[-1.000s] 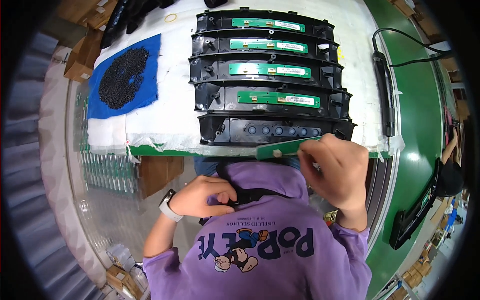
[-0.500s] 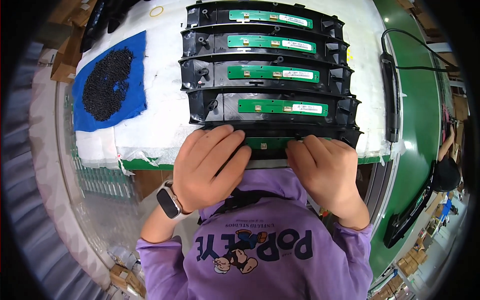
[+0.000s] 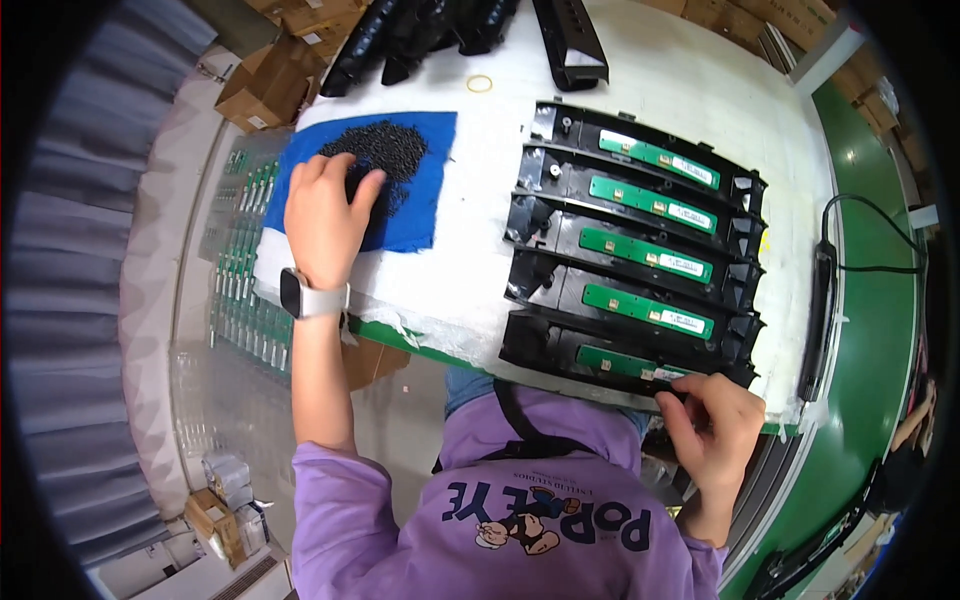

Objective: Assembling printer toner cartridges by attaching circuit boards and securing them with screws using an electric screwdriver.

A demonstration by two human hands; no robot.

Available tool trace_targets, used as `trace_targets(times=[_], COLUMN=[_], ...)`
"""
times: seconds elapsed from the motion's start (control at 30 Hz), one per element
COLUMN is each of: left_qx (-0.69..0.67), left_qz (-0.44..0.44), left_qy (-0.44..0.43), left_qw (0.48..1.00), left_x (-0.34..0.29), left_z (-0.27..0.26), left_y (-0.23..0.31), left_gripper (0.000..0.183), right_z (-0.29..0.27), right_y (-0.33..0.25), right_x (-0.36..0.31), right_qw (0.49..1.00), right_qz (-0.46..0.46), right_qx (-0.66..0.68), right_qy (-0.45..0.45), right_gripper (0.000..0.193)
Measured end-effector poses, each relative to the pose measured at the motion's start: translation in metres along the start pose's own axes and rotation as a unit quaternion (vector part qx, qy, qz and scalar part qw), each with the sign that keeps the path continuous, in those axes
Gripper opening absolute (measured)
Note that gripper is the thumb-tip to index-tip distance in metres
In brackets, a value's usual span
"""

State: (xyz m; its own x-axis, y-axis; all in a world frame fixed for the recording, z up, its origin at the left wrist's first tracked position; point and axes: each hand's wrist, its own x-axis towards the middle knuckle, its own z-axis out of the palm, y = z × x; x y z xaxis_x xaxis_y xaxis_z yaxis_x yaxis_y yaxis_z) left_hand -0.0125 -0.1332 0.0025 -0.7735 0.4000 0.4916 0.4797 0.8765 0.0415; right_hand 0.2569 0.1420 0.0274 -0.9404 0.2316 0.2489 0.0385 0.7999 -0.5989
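At the left of the table my left hand (image 3: 328, 225) reaches over a pile of tiny black screws (image 3: 390, 145) on a blue cloth (image 3: 425, 220). Thumb and fingers are apart, the fingertips dipping to the pile's near edge. My right hand (image 3: 718, 425) is curled at the right end of the nearest black plastic housing (image 3: 535, 345), thumb and fingers closed on its near edge. Inside that housing lies a narrow green circuit board (image 3: 622, 362) with a white label, partly covered by my fingers. Several similar housings (image 3: 545, 238) with boards stand in a row behind it.
More black plastic parts (image 3: 435, 35) lie at the far edge, one long part (image 3: 570, 50) apart from them. A yellow rubber band (image 3: 480, 84) rests near the cloth. A black corded electric screwdriver (image 3: 820, 320) lies at right. Clear trays with green boards (image 3: 240, 290) stand left.
My left hand has left the nearest housing and moved left to the screw pile. My right hand has stayed at the housing, nearer its right end. The view has swung to the left.
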Motion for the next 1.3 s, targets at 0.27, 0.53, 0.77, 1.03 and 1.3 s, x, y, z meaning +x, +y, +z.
trace_targets(times=[0.27, 0.53, 0.77, 1.03, 1.3], left_qx=[-0.168, -0.126, -0.859, -0.855, -0.846], left_qz=[-0.043, -0.020, -0.209, -0.224, -0.163], left_qy=[-0.082, 0.077, -0.162, -0.306, -0.387], left_qw=[0.981, 0.989, 0.439, 0.354, 0.329], left_x=[0.020, 0.025, 0.030, 0.046, 0.064], left_z=[0.014, 0.004, 0.004, 0.024, 0.032], left_y=[-0.026, -0.020, 0.019, 0.096, 0.150], left_gripper=[0.012, 0.008, 0.015, 0.015, 0.015], right_z=[0.002, -0.050, -0.074, -0.097, -0.109], right_y=[0.000, 0.054, 0.145, 0.172, 0.073], right_x=[0.005, -0.003, 0.003, 0.032, 0.109], right_qw=[0.999, 0.964, 0.863, 0.928, 0.842], right_qz=[-0.008, 0.161, 0.257, 0.317, -0.003], right_qx=[0.019, -0.010, -0.420, -0.167, 0.535], right_qy=[0.035, 0.212, 0.118, 0.105, 0.072], right_gripper=[0.015, 0.006, 0.049, 0.045, 0.078])
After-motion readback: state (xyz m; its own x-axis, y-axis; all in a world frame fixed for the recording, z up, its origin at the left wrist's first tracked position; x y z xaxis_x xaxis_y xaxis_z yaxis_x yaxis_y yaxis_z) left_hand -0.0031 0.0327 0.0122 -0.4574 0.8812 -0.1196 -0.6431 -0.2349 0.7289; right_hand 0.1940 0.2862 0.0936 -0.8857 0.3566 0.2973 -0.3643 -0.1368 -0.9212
